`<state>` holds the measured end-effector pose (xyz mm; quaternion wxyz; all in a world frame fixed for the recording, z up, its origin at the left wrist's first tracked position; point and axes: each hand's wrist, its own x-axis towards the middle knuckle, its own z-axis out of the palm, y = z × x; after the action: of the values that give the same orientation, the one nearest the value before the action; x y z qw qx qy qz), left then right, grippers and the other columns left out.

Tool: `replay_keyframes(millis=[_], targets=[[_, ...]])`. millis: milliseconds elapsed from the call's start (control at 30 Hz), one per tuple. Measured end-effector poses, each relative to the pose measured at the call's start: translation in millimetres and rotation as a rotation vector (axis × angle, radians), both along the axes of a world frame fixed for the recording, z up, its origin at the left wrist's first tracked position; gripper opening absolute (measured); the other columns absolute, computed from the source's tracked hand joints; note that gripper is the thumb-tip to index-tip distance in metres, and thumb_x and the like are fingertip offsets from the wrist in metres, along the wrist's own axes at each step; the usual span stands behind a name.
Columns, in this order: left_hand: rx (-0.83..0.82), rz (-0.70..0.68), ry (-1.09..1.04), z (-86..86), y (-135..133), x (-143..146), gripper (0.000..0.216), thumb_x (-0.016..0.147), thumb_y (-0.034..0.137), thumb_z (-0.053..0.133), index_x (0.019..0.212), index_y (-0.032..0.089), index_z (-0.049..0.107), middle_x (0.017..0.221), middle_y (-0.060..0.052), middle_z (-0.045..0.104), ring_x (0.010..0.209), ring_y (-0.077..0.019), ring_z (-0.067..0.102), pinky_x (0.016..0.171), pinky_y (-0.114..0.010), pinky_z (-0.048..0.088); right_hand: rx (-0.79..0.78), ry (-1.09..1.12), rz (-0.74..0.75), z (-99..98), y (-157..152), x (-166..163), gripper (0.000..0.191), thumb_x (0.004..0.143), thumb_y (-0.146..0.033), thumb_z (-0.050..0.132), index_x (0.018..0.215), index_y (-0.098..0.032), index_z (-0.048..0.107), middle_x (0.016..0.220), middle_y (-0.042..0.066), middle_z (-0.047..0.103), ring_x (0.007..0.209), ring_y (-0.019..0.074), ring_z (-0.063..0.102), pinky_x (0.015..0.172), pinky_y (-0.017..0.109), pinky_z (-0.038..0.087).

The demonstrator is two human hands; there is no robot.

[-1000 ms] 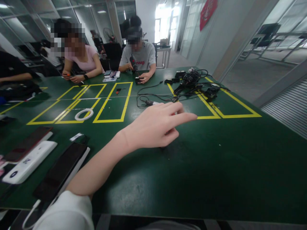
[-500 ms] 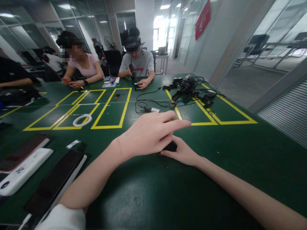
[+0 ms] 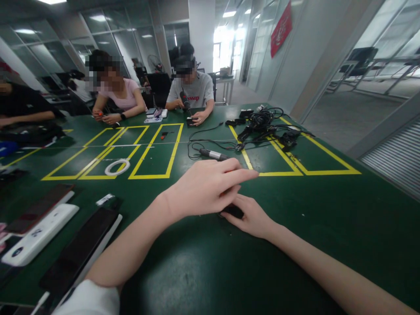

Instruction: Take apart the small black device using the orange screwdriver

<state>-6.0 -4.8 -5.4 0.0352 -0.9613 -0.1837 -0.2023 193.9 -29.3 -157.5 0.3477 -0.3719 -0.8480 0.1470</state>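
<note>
My left hand (image 3: 205,188) reaches across the green table (image 3: 295,245), index finger stretched forward, the other fingers curled down over a small black object (image 3: 233,211). My right hand (image 3: 252,216) comes in from the right and grips that same black object from below. Most of the object is hidden between the two hands. A black and silver pen-like tool (image 3: 213,154) with a cable lies just beyond the hands.
Yellow tape rectangles (image 3: 154,151) mark the table. A white cable coil (image 3: 117,167) lies in one. A tangle of black cables (image 3: 265,122) sits at the far right. Phones and a white power bank (image 3: 39,234) lie at left. Two people sit across, handling small devices.
My right hand came in from the right and took hold of the small black object under my left hand. The view shifted slightly; the left hand stayed over the object.
</note>
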Motion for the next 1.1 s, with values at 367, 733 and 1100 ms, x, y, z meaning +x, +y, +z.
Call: replay_keyframes(millis=[367,733,1100], targets=[[-0.021,-0.026,-0.012,2.6,0.9,-0.8,0.039,0.098,0.017,0.046,0.132,0.019,0.064,0.113,-0.009,0.068,0.098,-0.0181,0.066,0.085,-0.029,0.053,-0.047,-0.042,-0.015,3.4,-0.3,-0.4,0.016,0.092,-0.028,0.068,0.106,-0.019,0.067,0.1,0.011,0.077,0.088,0.0267,0.074,0.077,0.04,0.06],[-0.01,-0.026,0.016,3.9,-0.4,-3.3,0.044,0.092,0.017,0.052,0.134,0.021,0.064,0.118,-0.009,0.067,0.101,-0.0185,0.067,0.088,-0.03,0.054,-0.027,-0.052,-0.004,4.5,0.3,-2.2,0.015,0.091,-0.029,0.07,0.103,-0.021,0.065,0.097,0.009,0.075,0.089,0.0265,0.072,0.078,0.038,0.057],[-0.038,-0.038,-0.032,0.5,-3.2,-0.9,0.043,0.093,0.017,0.051,0.134,0.02,0.063,0.119,-0.009,0.069,0.104,-0.0198,0.067,0.089,-0.032,0.052,-0.059,-0.042,-0.006,0.1,0.7,-1.0,0.017,0.091,-0.028,0.07,0.106,-0.021,0.066,0.102,0.009,0.076,0.094,0.0261,0.072,0.082,0.039,0.059]])
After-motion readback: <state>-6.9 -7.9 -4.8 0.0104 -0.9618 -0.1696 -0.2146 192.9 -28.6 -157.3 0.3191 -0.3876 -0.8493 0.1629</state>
